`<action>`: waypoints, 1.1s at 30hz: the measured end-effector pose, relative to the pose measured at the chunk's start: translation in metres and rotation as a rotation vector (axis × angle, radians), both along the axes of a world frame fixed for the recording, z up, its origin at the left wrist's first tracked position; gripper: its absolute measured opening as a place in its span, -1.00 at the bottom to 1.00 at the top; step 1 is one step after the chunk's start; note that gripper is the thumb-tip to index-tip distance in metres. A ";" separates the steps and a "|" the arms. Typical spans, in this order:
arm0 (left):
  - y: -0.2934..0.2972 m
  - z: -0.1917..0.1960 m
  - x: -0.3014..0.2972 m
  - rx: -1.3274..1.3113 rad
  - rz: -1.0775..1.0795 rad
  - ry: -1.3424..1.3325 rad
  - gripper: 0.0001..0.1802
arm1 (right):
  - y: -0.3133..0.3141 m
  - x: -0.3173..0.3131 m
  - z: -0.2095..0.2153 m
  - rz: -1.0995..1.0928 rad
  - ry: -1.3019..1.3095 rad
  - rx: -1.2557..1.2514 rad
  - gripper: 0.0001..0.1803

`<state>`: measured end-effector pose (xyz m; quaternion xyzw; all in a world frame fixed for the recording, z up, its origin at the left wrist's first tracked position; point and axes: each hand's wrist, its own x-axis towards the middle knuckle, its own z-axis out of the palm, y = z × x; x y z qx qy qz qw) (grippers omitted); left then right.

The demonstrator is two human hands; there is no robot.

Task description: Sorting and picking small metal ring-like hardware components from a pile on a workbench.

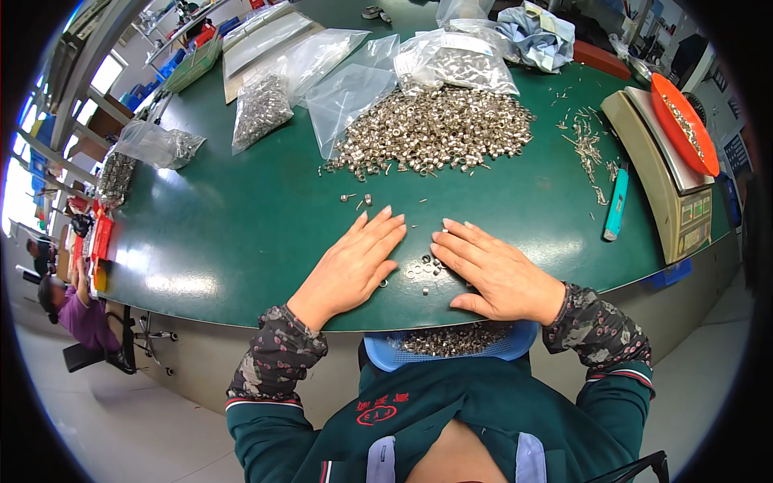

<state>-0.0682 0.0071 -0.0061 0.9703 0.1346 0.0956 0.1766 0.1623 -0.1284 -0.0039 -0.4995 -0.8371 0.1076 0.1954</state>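
Note:
Both hands lie flat on the green tabletop near its front edge. My left hand [348, 264] has its fingers stretched out, pointing up and right, with nothing held. My right hand [499, 272] is flat too, fingers pointing up and left, its fingertips close to a few small metal rings [424, 269] between the hands. Some rings may be hidden under the palms. Below the table edge, a blue basket [375, 354] with many small metal parts [451, 340] rests at my lap. Farther up lies a large heap of shiny metal rings [439, 129].
Clear plastic bags of metal parts [262, 105] lie at the far left, another bag [471, 63] behind the heap. Loose pins [586, 149], a teal cutter [617, 205] and a scale [672, 181] with an orange dish [684, 125] are at right. Another person [84, 318] sits at far left.

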 end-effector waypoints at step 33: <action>-0.038 -0.004 0.030 -0.234 -0.151 -0.130 0.16 | -0.028 0.029 0.002 0.007 -0.098 -0.064 -0.24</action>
